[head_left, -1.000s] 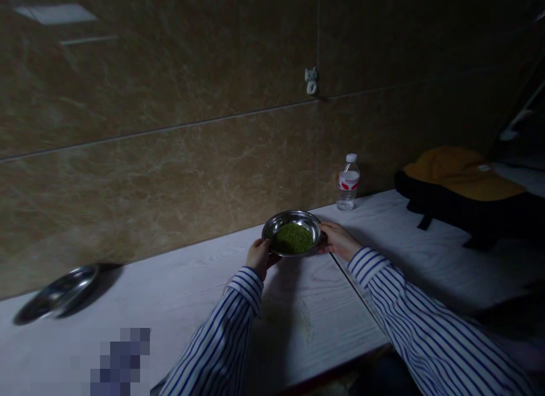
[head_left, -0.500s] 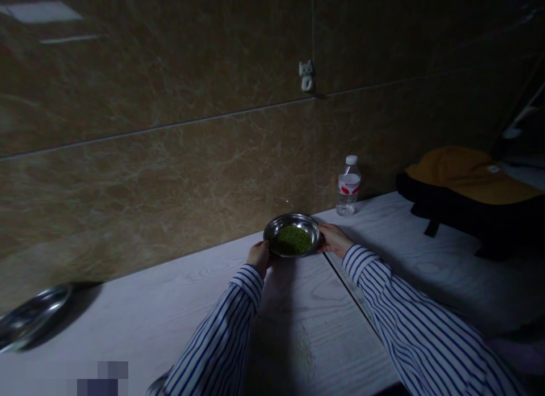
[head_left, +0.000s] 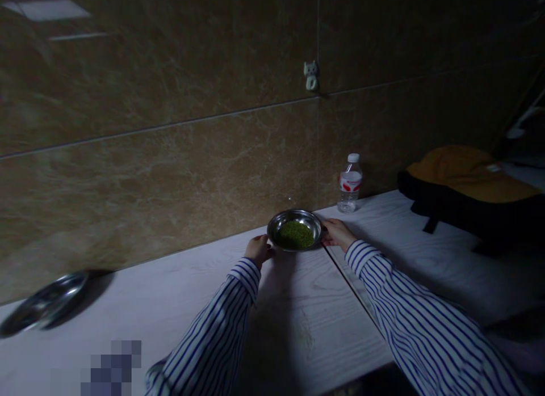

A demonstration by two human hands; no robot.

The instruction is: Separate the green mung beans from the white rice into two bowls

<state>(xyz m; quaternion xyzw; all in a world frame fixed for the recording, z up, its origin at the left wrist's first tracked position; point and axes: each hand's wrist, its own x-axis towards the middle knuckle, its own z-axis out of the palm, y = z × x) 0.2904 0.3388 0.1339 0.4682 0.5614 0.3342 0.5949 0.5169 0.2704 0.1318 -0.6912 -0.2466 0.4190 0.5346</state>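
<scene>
Item 1: steel bowl (head_left: 294, 230), round, shiny, sits on the pale wood-grain bench (head_left: 170, 305) close to the wall, approx. mid-frame. Contents: heap of small green grains (head_left: 294, 235), centre of bowl.

Item 2: left hand (head_left: 258, 250), at bowl's left rim, fingers curled onto the edge, gripping it. Sleeve white w/ blue stripes.

Item 3: right hand (head_left: 337, 234), at bowl's right rim, fingers bent against the edge, holding it from that side. Same striped sleeve.

Item 4: water bottle (head_left: 349, 184), clear plastic, white cap, red-and-white label, upright on bench near the wall, right of bowl & apart from it.

Item 5: second steel dish (head_left: 42, 304), far left on bench, tilted, well apart from the hands; contents can't be made out.

Item 6: bag (head_left: 464, 186), black w/ orange-yellow top, lying on bench at far right.

Item 7: small white cat-shaped fitting (head_left: 311, 76) on the brown marble-look wall, above bowl.

Note: seam in bench top runs from just beside bowl's right side toward the near edge. Lighting dim throughout.
</scene>
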